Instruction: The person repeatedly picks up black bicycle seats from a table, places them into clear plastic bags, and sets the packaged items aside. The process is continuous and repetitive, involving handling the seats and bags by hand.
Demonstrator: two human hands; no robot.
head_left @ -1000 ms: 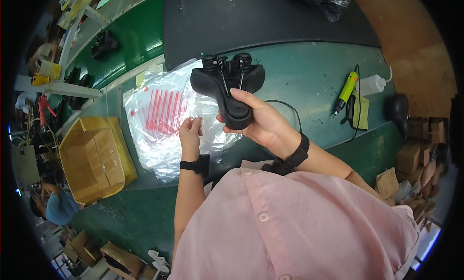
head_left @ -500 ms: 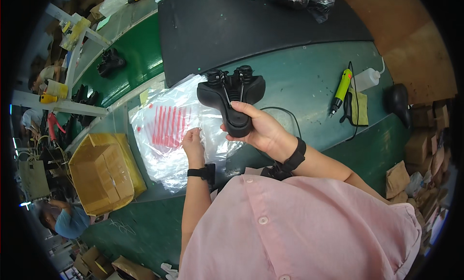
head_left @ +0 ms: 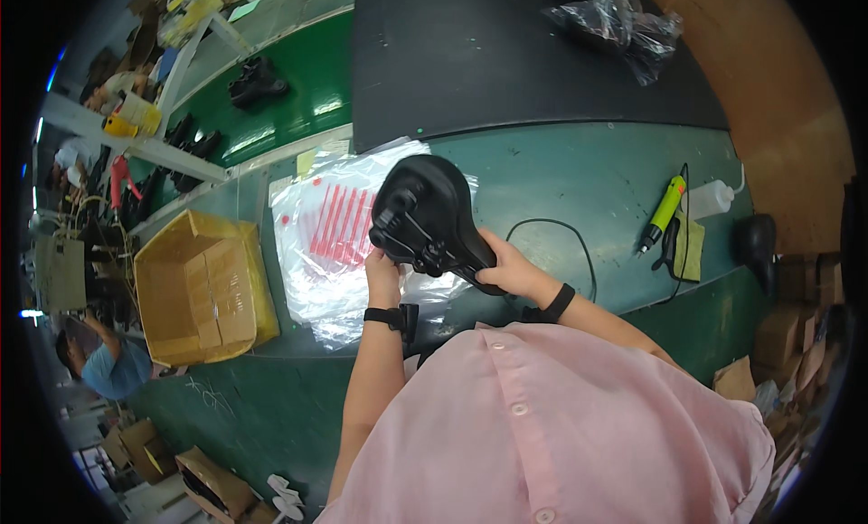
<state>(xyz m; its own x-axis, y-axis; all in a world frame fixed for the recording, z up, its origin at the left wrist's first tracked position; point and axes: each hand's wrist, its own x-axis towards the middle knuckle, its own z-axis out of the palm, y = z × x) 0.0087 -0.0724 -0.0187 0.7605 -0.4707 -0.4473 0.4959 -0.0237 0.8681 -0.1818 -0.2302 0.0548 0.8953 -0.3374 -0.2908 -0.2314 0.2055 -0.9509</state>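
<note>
— Where is the black saddle (head_left: 445, 188)?

— It is held up over the green table (head_left: 542, 176), about the middle, and its underside is turned to our view. The wide end points to the far left, the narrow nose to the near right.

— And how is the right hand (head_left: 513, 271)?

— It is clamped on the nose, from the right side.

— The left hand (head_left: 382, 278) also?

— Its fingertips are at the left side of the saddle. They are partly hidden, so I cannot tell if they grip something or only touch.

— Which things are around?

— Clear plastic bags (head_left: 312, 280) with red stripes lie to the left, partly behind the saddle. Further left stands a yellow box (head_left: 262, 293). On the right there is a lime-green power screwdriver (head_left: 665, 213), near a white bottle (head_left: 710, 198) and a yellow cloth (head_left: 692, 257). On the far side lies a black mat (head_left: 506, 67).
</note>
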